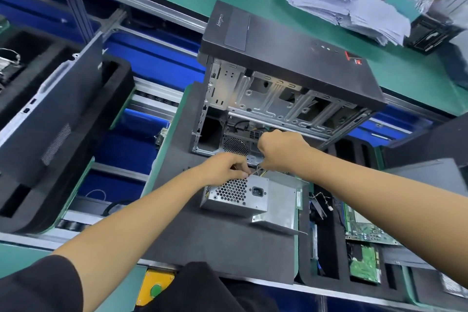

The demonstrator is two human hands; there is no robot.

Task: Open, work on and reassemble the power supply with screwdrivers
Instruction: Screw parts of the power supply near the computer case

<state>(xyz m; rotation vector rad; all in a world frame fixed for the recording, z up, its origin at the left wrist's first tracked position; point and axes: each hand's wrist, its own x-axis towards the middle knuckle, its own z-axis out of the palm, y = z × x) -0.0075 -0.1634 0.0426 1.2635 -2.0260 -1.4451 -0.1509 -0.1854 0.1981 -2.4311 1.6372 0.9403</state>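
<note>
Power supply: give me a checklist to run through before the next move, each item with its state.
1. Power supply out of the computer case and resting on the foam mat: ok.
2. Left hand on the unit's top rear edge, pinching something thin there: ok.
3. Right hand gripping something above the unit: ok; what it holds, cannot tell.
4. Screwdriver in view: cannot tell.
5. Cables between unit and case freed: cannot tell, the hands hide them.
6. Cover opened: not ok, the housing looks closed.
</note>
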